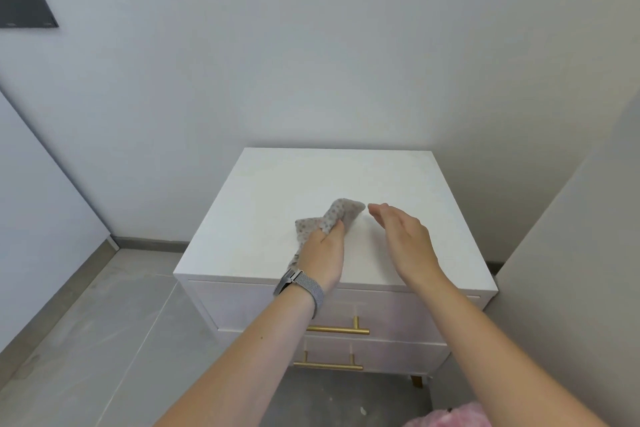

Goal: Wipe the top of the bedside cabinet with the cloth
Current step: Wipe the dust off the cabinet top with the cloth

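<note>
The white bedside cabinet [284, 180] stands against the wall, its flat top bare apart from the cloth. A grey spotted cloth [337, 215] lies bunched on the middle of the top. My left hand [323, 253], with a metal-mesh watch on the wrist, grips the cloth's near end and presses it on the surface. My right hand [403, 236] hovers just right of the cloth with fingers extended and together, holding nothing; its fingertips are close to the cloth's far tip.
Two drawers with gold bar handles [337, 329] face me below the top. White walls close in behind and on the right [571, 253]. Grey tiled floor [104, 340] lies to the left. A dark panel [27, 0] hangs on the wall upper left.
</note>
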